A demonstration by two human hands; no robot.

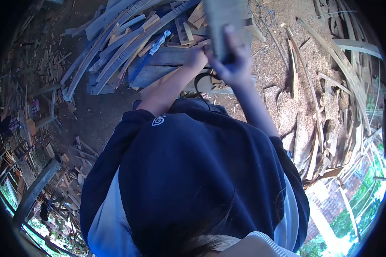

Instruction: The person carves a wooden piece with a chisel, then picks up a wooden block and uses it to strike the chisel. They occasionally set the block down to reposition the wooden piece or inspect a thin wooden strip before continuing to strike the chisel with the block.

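Note:
My right hand (pixel 239 62) grips a flat grey-brown board (pixel 225 19), raised close to the camera and blurred by motion. The thumb and fingers wrap round its lower part. Just left of the board's lower end is my left hand (pixel 196 58), closed, its fingers partly smeared; what they hold, if anything, is hard to make out. A black cable (pixel 197 83) curves below both hands. Beneath them lies a wide plank (pixel 158 58). Left of my left hand, a long blue bar (pixel 140 68) rests near a crumpled light-blue plastic wrapper (pixel 161 41).
Long curved wooden strips (pixel 128 47) are heaped at the upper left. Wood shavings (pixel 272 81) cover the ground at the right, with long slats (pixel 304 68) lying across them. Scattered offcuts (pixel 51 103) fill the left side. A thick beam (pixel 36 190) stands out at the lower left.

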